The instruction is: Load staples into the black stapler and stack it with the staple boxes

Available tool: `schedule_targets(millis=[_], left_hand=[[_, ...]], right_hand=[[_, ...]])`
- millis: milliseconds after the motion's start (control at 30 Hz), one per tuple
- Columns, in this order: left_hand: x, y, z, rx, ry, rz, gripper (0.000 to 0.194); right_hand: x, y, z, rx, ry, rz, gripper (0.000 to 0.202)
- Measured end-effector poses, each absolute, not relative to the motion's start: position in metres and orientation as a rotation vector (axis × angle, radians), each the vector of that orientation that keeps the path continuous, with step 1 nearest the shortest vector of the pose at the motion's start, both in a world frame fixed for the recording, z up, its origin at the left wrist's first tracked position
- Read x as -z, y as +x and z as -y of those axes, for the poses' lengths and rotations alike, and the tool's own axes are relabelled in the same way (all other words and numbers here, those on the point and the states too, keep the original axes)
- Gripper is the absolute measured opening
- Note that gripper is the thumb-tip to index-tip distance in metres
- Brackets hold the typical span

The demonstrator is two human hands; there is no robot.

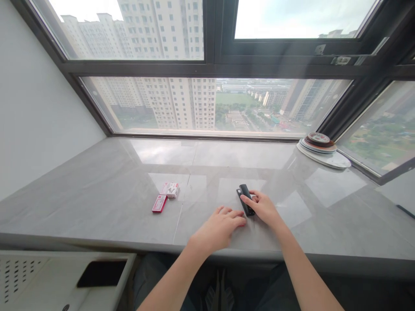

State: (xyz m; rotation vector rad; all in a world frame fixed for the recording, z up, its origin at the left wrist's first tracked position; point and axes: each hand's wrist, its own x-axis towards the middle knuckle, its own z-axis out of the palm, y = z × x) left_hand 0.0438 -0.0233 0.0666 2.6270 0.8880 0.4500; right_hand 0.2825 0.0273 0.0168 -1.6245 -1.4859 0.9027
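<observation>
A black stapler [245, 201] lies on the grey ledge in front of me, its far end pointing slightly left. My right hand [259, 206] grips it from the right side, thumb across its top. Just left of the stapler's near end, my left hand [221, 225] rests palm down with its fingers spread. A small trace of red shows by that hand's thumb, too little to name. Farther left are a red-and-white small box [160, 203] and a white small box [173, 190], touching each other.
A stack of plates [327, 162] stands at the far right corner by the window frame [207, 69]. The glossy tiled ledge [106, 194] ends at a front edge close to my forearms. Below left, a black phone-like slab [102, 273] lies on a white cabinet [42, 280].
</observation>
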Motion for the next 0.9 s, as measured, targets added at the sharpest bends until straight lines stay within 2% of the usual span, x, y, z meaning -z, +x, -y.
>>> schedule_targets(millis=[200,300,433,600,900], left_hand=[[-0.051,-0.012,0.002,-0.475,2.230,-1.330,0.038],[-0.046,-0.030,0.006,-0.539,2.070,-1.525,0.043],[-0.047,-0.047,0.013,-0.526,2.085,-1.343,0.070],[-0.050,-0.032,0.002,-0.548,2.071,-1.303,0.056],[-0.037,0.014,-0.006,-0.695,2.245,-1.181,0.058]], right_hand=[[-0.008,0.281,-0.002,-1.100,-1.562,1.325,0.065],[-0.004,0.277,0.007,-1.126,-1.558,1.275,0.066],[-0.002,0.271,0.012,-1.086,-1.561,1.230,0.063],[-0.004,0.251,0.015,-1.150,-1.540,1.209,0.066],[-0.012,0.221,0.022,-1.088,-1.492,1.391,0.060]])
